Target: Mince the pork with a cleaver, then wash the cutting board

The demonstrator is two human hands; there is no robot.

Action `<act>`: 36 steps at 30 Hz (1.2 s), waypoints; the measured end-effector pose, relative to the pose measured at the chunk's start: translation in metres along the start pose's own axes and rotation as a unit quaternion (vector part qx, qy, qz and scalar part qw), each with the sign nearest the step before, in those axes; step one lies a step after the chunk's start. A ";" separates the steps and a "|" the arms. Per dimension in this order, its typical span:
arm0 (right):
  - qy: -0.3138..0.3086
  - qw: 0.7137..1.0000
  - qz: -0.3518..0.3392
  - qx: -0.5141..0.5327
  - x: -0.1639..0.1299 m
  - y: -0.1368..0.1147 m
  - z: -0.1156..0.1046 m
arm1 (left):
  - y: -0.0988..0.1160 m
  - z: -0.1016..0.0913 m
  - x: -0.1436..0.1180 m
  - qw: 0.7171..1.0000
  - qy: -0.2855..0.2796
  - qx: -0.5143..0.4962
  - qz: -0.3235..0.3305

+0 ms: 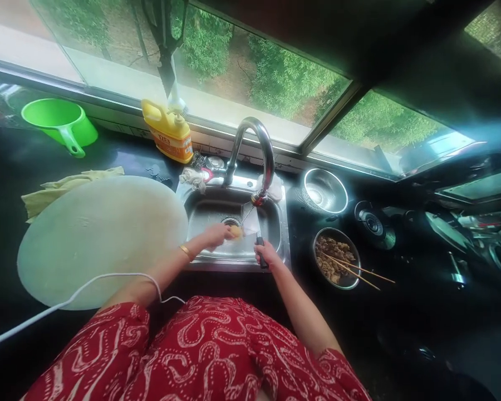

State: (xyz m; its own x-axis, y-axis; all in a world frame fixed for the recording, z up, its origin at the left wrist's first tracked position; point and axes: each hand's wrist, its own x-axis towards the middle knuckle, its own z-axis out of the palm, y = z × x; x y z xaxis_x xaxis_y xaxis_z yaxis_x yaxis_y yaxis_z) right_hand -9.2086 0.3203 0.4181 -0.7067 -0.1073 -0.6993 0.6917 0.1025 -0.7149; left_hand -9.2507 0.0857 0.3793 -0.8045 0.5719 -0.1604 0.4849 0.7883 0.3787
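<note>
Knife [251, 221] points away, long axis slanting left — right grip [267, 253] closed around its handle [260, 243].

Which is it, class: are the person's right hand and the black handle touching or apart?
Touching. The head view shows it: the right hand is wrapped around the black handle, whose two ends show beyond the grip.

Daylight through windows [275, 78], bluish glare at right, dim lower corners, blurred, stretched edges
</note>
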 end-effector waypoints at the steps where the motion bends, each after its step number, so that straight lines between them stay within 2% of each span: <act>1: -0.006 1.000 -0.002 -0.007 0.001 0.001 0.000 | -0.007 -0.008 0.001 0.999 0.002 0.010 -0.045; 3: -0.022 0.999 -0.004 -0.023 0.001 0.004 0.005 | -0.008 -0.020 0.008 0.991 0.039 0.025 -0.123; 5: -0.042 0.999 -0.008 -0.028 0.001 0.006 0.013 | 0.007 -0.021 0.017 0.986 0.088 0.015 -0.144; 7: -0.052 0.999 -0.013 -0.011 0.003 0.007 0.020 | 0.028 -0.011 0.022 0.990 0.108 -0.002 -0.095; 10: -0.037 0.999 -0.013 0.015 0.005 0.007 0.020 | 0.043 0.008 0.015 0.998 0.055 -0.002 -0.030; 12: -0.021 1.000 -0.012 0.019 0.007 0.006 0.012 | 0.033 0.011 0.006 0.999 -0.013 0.004 -0.046; 14: -0.012 1.000 -0.015 0.018 0.007 0.005 0.003 | 0.017 0.004 0.000 0.993 -0.033 0.021 -0.113; 16: -0.016 1.000 -0.016 0.019 0.005 0.002 -0.001 | 0.009 -0.006 0.001 0.984 0.024 0.044 -0.173; 17: -0.023 0.999 -0.013 0.021 0.003 0.001 0.000 | 0.009 -0.010 0.004 0.981 0.061 0.053 -0.175; 19: -0.047 0.998 -0.006 0.034 -0.002 -0.001 0.004 | 0.018 -0.009 0.012 0.986 0.105 0.061 -0.117; 21: -0.070 0.996 0.003 0.048 -0.011 0.001 0.008 | 0.026 -0.003 0.021 0.993 0.097 0.061 -0.040; 23: -0.092 0.995 0.014 0.048 -0.023 0.005 0.005 | 0.020 0.003 0.027 0.995 0.070 0.066 -0.036; 26: -0.118 0.993 0.023 0.023 -0.042 0.013 -0.008 | -0.013 -0.003 0.032 0.988 0.038 0.077 -0.132; 28: -0.111 0.994 0.018 0.010 -0.049 0.018 -0.017 | -0.034 -0.015 0.036 0.975 0.064 0.078 -0.200; 30: -0.088 0.996 0.014 0.007 -0.049 0.018 -0.019 | -0.039 -0.024 0.042 0.964 0.110 0.074 -0.231; 32: -0.071 0.997 0.016 0.015 -0.044 0.016 -0.015 | -0.022 -0.024 0.049 0.970 0.121 0.061 -0.204; 36: -0.064 0.996 0.022 0.059 -0.024 0.007 0.002 | 0.041 0.002 0.050 0.992 0.089 0.031 -0.087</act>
State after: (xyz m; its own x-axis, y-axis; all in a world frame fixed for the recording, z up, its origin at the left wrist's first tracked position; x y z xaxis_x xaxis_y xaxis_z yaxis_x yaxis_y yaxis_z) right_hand -9.1862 0.3218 0.4301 -0.6561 -0.2322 -0.7181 0.7392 -0.0060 -0.6734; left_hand -9.2702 0.1468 0.3849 -0.9227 0.3820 -0.0523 0.3499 0.8866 0.3024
